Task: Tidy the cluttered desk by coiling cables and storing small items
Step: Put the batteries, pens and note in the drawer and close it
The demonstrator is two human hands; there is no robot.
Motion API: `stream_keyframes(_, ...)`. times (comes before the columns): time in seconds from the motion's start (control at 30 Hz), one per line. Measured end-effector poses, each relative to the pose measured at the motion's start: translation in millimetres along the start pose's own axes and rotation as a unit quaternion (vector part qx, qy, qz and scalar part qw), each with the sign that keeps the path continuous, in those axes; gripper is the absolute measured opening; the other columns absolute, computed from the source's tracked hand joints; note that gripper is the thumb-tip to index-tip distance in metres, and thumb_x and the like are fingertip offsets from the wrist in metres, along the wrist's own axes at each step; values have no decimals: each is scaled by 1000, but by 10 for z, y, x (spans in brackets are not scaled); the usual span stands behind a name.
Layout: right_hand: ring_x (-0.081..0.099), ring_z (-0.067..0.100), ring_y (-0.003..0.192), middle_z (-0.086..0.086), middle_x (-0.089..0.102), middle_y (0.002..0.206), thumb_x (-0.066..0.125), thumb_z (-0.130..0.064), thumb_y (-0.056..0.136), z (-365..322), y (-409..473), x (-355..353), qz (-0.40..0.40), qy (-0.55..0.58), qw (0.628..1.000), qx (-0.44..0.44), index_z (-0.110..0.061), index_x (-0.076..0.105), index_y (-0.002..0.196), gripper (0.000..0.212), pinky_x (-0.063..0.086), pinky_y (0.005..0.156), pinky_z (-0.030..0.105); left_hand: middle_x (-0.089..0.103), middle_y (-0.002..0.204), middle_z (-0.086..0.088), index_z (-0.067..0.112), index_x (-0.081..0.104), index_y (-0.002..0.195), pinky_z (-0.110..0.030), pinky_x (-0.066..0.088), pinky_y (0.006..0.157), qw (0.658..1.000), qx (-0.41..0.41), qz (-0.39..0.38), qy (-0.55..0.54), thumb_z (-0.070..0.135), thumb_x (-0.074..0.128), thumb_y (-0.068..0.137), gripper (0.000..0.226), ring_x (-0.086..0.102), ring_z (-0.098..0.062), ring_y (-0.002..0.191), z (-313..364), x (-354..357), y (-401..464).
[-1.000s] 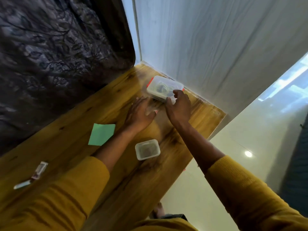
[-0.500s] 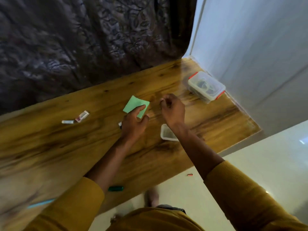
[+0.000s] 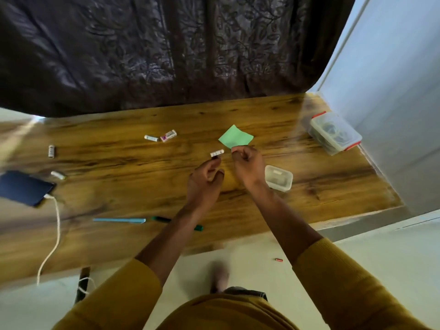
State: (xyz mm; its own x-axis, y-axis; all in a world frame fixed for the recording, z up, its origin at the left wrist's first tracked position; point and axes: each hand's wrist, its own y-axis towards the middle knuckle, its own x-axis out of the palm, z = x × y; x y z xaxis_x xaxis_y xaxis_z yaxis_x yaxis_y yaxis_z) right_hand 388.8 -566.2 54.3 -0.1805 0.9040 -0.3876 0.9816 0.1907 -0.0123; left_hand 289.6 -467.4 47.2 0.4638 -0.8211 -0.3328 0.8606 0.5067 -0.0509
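My left hand [image 3: 206, 181] hovers over the middle of the wooden desk [image 3: 119, 163], fingers loosely curled, its index fingertip at the dark end of a small white item [image 3: 217, 152]. My right hand [image 3: 248, 166] is beside it with fingers curled, its knuckles at the near edge of a green paper note [image 3: 235, 138]; nothing shows in its grasp. A small clear open box [image 3: 279, 179] stands just right of that hand. A larger clear box with red clips [image 3: 335, 132], lid on and cables inside, sits in the far right corner.
Two small items [image 3: 151, 138] [image 3: 168, 135] lie further back, two more [image 3: 51, 151] [image 3: 58, 175] at the left. A dark device [image 3: 23, 188] with a white cable [image 3: 56, 232] sits at the left edge. Near the front lie a blue pen [image 3: 119, 220] and a green marker [image 3: 198, 227].
Both hands have left the red-clipped box in the corner and drawn back to the middle of the desk near the green note. The view has swung left, showing more of the desk.
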Motion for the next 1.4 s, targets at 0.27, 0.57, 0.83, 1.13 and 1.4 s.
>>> stream_keyframes(0.27, 71, 17, 92, -4, 76, 96, 59, -17, 99, 70, -703, 107, -48, 25, 997, 51, -25, 76, 98, 19, 57, 82, 33, 72, 117, 12, 21, 70, 128, -1, 46, 78, 998, -40, 37, -6, 17, 61, 100, 30, 64, 7, 100, -211, -205, -747)
stream_keyframes(0.57, 71, 18, 84, -4, 78, 83, 62, -23, 97, 302, -1296, 35, -72, 58, 990, 108, -30, 77, 78, 25, 59, 83, 42, 77, 99, 12, 26, 78, 106, -23, 55, 84, 994, -96, 47, -28, 21, 61, 95, 21, 71, -6, 97, -499, -105, -1362)
stream_keyframes(0.83, 63, 17, 74, 5, 72, 80, 59, -25, 103, 683, -1611, -256, -97, 120, 969, 195, -18, 75, 85, 25, 52, 68, 37, 76, 107, -20, -1, 70, 106, -43, 56, 94, 810, -419, -26, -409, 7, 53, 102, 19, 69, -33, 103, -632, 225, -1714)
stream_keyframes(1.13, 66, 23, 75, 13, 71, 88, 51, -19, 105, 1289, -1688, -808, -91, 204, 899, 376, -4, 70, 104, 24, 56, 69, 35, 66, 132, -22, -2, 60, 131, -48, 48, 110, 729, -508, 29, -458, 26, 39, 110, 41, 61, -39, 125, -870, 811, -1873)
stream_keyframes(1.4, 65, 34, 90, 23, 65, 111, 39, -32, 110, 1890, -1430, -1062, -29, 345, 780, 521, -3, 56, 118, 35, 56, 87, 48, 55, 145, -24, 0, 48, 144, -56, 42, 114, 660, -511, 121, -538, 39, 32, 111, 54, 53, -45, 132, -961, 1327, -1747)
